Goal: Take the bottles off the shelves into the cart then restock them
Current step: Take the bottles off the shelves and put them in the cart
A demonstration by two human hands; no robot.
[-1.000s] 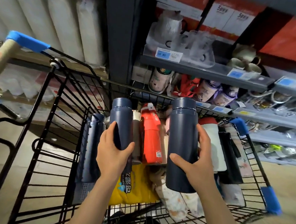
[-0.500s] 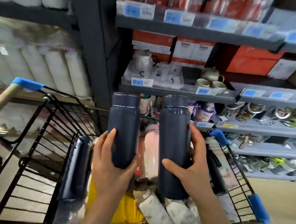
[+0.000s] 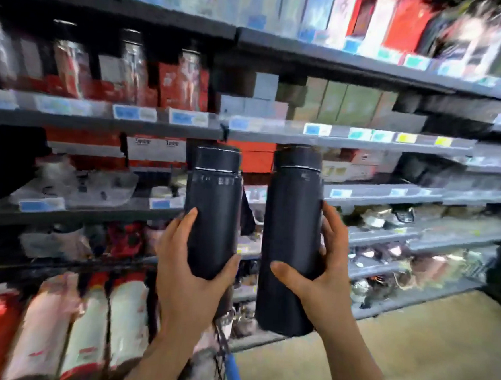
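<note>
I hold two dark navy bottles upright in front of the shelves. My left hand grips the lower part of the left bottle. My right hand grips the taller-looking right bottle around its middle. Both bottle caps reach up to the grey shelf with price tags. Below at the left, red, pink and white bottles lie in the cart, whose wire edge and blue corner show near my left forearm. The picture is blurred by motion.
Several grey shelf levels fill the view. Red boxes and clear bottles stand at upper left, pale boxes at upper middle, cups and small goods on lower shelves at right. Beige floor lies at lower right.
Both hands have lifted the two dark bottles out of the cart and up toward the shelves. The view has swung upward and right, so the cart has dropped to the lower left.
</note>
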